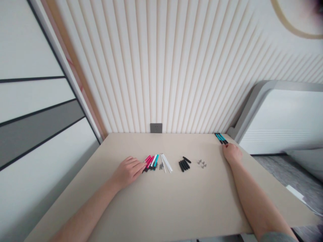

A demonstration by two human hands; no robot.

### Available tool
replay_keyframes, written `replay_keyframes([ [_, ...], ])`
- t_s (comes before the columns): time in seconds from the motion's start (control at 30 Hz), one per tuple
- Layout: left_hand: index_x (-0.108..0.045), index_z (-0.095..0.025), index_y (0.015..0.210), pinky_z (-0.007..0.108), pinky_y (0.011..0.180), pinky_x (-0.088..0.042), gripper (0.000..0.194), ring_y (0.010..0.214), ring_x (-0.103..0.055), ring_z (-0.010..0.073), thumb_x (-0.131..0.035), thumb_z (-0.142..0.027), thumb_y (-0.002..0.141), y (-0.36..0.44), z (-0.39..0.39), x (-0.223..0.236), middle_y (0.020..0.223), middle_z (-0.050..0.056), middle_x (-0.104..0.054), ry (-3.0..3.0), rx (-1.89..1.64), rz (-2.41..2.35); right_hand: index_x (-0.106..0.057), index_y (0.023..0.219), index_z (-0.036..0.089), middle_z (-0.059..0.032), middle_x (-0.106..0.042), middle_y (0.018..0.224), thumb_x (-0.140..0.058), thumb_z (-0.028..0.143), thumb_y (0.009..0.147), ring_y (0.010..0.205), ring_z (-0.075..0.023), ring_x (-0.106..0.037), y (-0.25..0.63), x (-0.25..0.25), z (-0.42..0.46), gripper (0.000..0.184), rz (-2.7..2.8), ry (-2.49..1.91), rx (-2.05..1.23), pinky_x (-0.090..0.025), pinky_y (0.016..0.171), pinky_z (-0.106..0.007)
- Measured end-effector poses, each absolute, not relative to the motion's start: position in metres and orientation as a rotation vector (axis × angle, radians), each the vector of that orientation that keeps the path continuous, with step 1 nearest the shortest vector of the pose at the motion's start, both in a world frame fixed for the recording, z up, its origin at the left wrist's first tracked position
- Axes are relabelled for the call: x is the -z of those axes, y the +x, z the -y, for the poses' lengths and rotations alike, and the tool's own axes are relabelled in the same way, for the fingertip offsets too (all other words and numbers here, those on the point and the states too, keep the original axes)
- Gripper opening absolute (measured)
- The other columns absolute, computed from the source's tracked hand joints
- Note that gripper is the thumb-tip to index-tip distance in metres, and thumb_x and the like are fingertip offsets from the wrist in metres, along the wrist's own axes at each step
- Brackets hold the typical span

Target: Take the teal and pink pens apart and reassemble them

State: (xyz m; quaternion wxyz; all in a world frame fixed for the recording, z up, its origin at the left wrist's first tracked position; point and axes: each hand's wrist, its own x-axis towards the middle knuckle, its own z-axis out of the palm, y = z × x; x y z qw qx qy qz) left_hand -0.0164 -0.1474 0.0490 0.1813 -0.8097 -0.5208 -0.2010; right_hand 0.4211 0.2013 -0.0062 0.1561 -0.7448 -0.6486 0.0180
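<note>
My left hand (129, 171) is at a row of pen barrels, its fingers close together and its fingertips on a pink pen barrel (147, 158) at the row's left end. Beside it lie more pink barrels, a white pen barrel (152, 162) and a teal pen barrel (156, 161), all with black lower ends. At the far right corner, my right hand (232, 153) is closed at the near ends of several teal and black pens (221, 137) lying side by side. Its fingertips are partly hidden, and they seem to pinch one pen.
Small grey pieces (161, 166), thin white refills (167, 163), black grips (184, 164) and several grey clips or tips (202, 163) lie across the middle of the beige table (161, 201). Behind is a ribbed wall with a socket (156, 128); a bed headboard (280, 117) stands right.
</note>
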Motion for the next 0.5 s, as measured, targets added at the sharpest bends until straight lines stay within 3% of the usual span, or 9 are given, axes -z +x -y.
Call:
replay_keyframes([
  [0.3,-0.067,-0.019,0.101,0.032,0.073,-0.040,0.023,0.077,-0.060,0.0168,-0.045,-0.022,0.096,-0.018,0.148,-0.050,0.083,0.005,-0.070,-2.286,0.534,1.621,-0.071,0.104,0.015,-0.0200,-0.068,0.101,-0.045,0.044,0.087,0.096,-0.0340,-0.063,0.426,0.005,-0.194,0.042,1.826,-2.083,-0.030,-0.047,0.078,-0.044],
  [0.5,-0.065,-0.019,0.108,0.035,0.080,-0.041,0.027,0.089,-0.060,0.0206,-0.042,-0.028,0.098,-0.027,0.147,-0.046,0.095,0.007,-0.070,-2.223,0.525,1.792,-0.068,0.104,0.014,-0.0134,-0.068,0.100,-0.045,0.031,0.088,0.095,-0.0264,-0.060,0.378,-0.024,-0.153,0.033,1.980,-1.509,0.080,-0.044,0.085,-0.037],
])
